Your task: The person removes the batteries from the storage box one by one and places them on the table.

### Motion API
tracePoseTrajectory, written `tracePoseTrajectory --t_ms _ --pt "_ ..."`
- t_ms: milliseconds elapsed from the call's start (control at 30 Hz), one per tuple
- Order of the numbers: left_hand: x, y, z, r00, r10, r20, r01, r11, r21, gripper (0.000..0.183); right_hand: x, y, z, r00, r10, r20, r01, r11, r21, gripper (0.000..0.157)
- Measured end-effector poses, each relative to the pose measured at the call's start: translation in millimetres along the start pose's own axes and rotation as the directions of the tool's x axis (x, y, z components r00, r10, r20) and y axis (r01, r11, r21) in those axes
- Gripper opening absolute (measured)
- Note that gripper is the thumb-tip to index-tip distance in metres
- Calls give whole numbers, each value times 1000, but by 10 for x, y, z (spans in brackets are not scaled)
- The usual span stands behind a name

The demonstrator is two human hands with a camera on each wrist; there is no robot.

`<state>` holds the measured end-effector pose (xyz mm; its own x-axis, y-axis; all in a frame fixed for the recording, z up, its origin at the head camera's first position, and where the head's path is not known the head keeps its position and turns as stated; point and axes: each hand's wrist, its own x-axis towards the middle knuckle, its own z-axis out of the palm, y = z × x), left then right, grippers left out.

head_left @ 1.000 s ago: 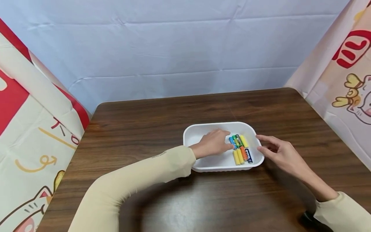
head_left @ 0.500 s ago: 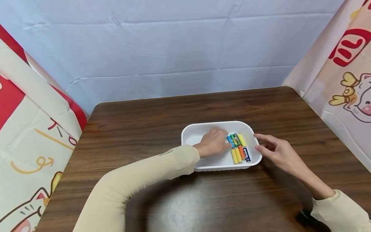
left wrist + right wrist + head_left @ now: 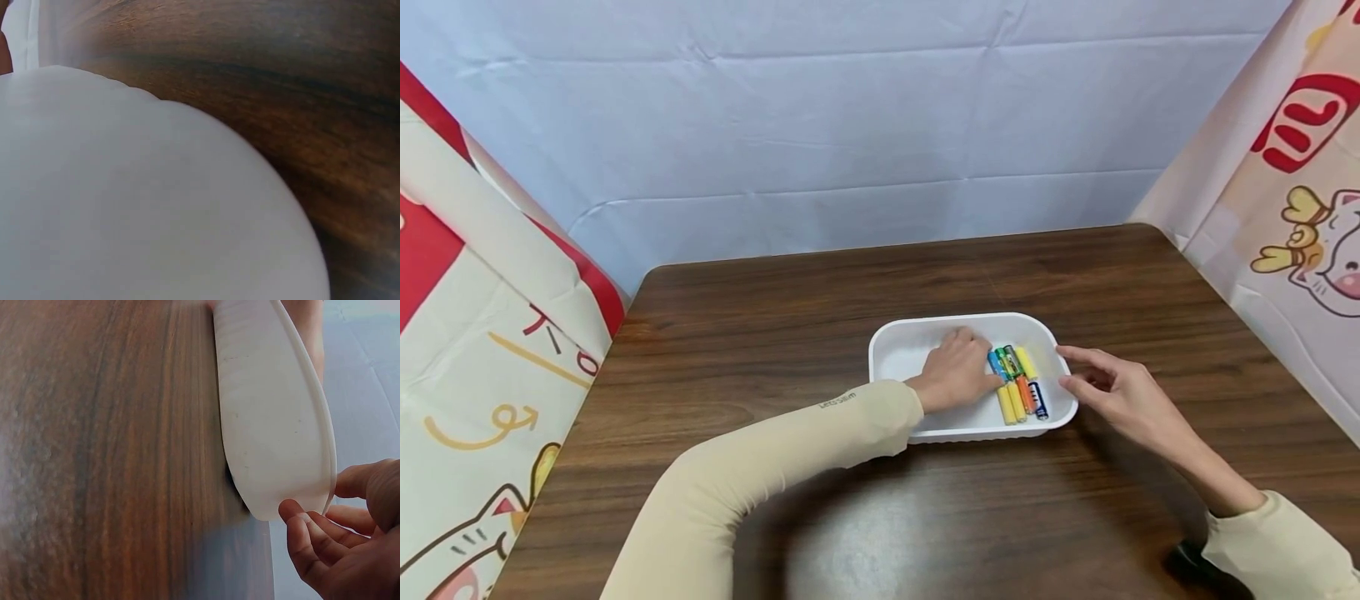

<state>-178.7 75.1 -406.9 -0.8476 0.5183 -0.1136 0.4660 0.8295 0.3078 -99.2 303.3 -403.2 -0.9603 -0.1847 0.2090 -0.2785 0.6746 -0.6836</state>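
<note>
A white plastic tray (image 3: pixel 925 435) with rounded corners stands on the brown table. Inside, toward its right end, several batteries lie side by side in two rows: blue, green, dark green and yellow at the back; yellow, orange and navy (image 3: pixel 1038 401) in front. My left hand (image 3: pixel 957 373) is down in the tray, its thumb at the end of the blue battery (image 3: pixel 996 364) and its fingers near the back wall. My right hand (image 3: pixel 1123 396) holds the tray's right end by the rim. In the right wrist view its bent fingers (image 3: pixel 300 537) touch the outer wall.
The wooden tabletop (image 3: pixel 760 325) surrounds the tray. A pale cloth backdrop (image 3: pixel 850 125) hangs behind the table, with printed cloths at both sides. A dark object (image 3: pixel 1195 567) shows by the right sleeve.
My left wrist and forearm have shifted slightly right, while the left hand's fingers stay beside the batteries. The whole head view has shifted a little. The right hand keeps its place at the rim.
</note>
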Motion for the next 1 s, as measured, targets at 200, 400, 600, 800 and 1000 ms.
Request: tracePoseTrajectory --t_ms 200,400,600,800,1000 --pt "8 9 22 1000 3 -6 -3 1000 16 54 3 -2 2 1000 4 2 -4 1000 -1 41" --pt "19 23 52 1000 -7 -16 8 999 40 57 9 -14 -2 1000 9 10 -9 1000 -7 41" --pt "21 24 60 1000 -5 -27 6 998 62 56 6 -25 -9 1000 14 11 -14 1000 -6 41" --pt "24 27 58 1000 -2 -25 4 998 68 55 7 -20 -9 1000 14 8 -14 1000 -7 41" --pt "32 18 41 1000 -3 -22 4 998 59 51 12 -32 -8 1000 17 14 -17 1000 -11 40"
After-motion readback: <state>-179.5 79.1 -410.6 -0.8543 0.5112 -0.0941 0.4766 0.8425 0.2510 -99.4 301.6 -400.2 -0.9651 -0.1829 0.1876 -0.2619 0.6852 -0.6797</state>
